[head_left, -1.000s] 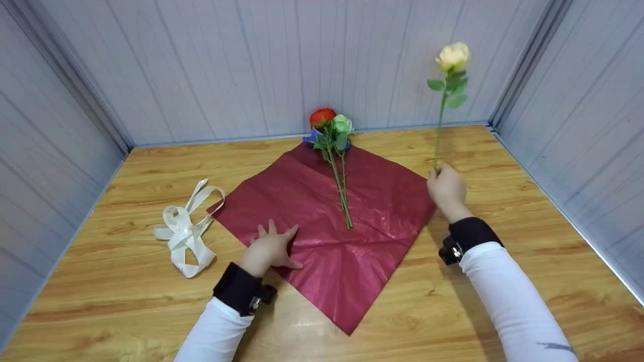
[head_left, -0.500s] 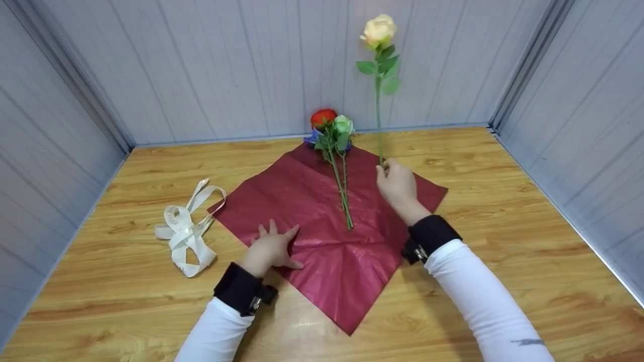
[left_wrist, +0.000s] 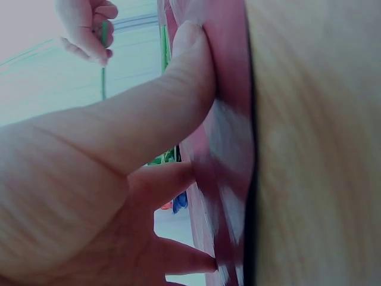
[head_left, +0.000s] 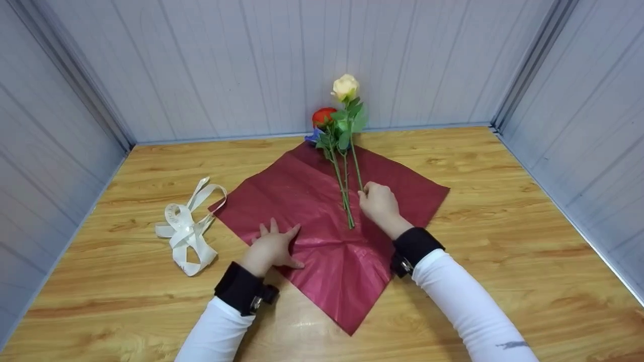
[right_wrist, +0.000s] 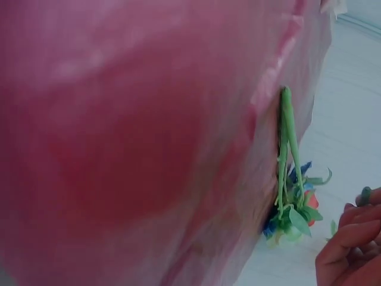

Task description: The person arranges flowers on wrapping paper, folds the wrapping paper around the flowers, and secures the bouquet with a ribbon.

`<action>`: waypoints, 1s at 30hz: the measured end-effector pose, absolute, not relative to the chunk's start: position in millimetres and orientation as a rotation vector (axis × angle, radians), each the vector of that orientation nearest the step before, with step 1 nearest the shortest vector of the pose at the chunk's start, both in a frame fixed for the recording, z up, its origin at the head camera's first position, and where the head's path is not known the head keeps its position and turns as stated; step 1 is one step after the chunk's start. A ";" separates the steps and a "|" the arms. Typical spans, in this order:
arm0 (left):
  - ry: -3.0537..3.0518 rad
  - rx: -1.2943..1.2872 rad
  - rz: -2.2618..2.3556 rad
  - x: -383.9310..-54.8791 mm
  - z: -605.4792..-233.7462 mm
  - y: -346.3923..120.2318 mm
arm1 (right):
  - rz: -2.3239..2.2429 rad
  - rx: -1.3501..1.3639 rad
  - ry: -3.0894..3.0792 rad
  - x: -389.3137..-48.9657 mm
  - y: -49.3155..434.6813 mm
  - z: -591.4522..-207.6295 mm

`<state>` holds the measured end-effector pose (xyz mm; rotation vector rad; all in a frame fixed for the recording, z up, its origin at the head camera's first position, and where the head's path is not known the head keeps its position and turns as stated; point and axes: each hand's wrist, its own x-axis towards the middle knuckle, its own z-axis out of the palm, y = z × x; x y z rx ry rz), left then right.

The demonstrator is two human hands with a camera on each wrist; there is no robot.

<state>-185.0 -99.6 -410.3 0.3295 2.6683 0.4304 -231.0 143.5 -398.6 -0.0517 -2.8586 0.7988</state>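
My right hand (head_left: 380, 205) pinches the lower stem of a cream artificial rose (head_left: 345, 87), whose bloom stands above the other flowers in the head view. Beneath it, on a dark red sheet of wrapping paper (head_left: 322, 261), lie a red flower (head_left: 323, 116), a blue flower (head_left: 314, 136) and a pale green one, mostly covered by the rose's leaves. Their green stems (head_left: 347, 201) point toward me. With fingers spread, my left hand (head_left: 271, 250) rests on the paper's left front edge. In the left wrist view its thumb (left_wrist: 190, 77) presses on the paper.
A loosely looped cream ribbon (head_left: 188, 236) lies left of the paper on the wooden table (head_left: 100, 281). Grey panel walls (head_left: 226, 70) stand behind and at both sides; the flower heads are close to the back wall.
My right hand has carried the cream rose leftward from the right side and lowered it over the other flowers. My left hand has stayed in place on the paper.
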 end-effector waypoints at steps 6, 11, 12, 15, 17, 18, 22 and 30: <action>2.660 0.328 0.453 -184.6 -410.8 -99.9 | 0.753 -0.059 -2.947 -231.1 139.5 -402.9; 2.662 0.333 0.450 -184.8 -411.2 -100.8 | 0.691 -0.055 -3.027 -231.9 138.0 -408.6; 2.661 0.334 0.449 -185.2 -411.4 -100.7 | 0.682 -0.048 -3.046 -232.3 137.8 -409.7; 2.659 0.330 0.440 -185.7 -411.2 -100.2 | 0.661 -0.026 -3.100 -233.2 136.9 -411.2; 2.660 0.328 0.436 -186.1 -411.5 -99.9 | 0.645 -0.008 -3.131 -233.6 136.7 -411.5; 2.660 0.327 0.435 -186.1 -411.3 -99.8 | 0.628 -0.002 -3.147 -233.6 136.7 -411.6; 2.664 0.327 0.436 -186.0 -411.1 -99.0 | 0.571 0.025 -3.199 -232.6 137.7 -413.3; 2.665 0.310 0.395 -184.9 -409.7 -98.3 | 0.592 0.041 -3.214 -231.4 138.3 -414.8</action>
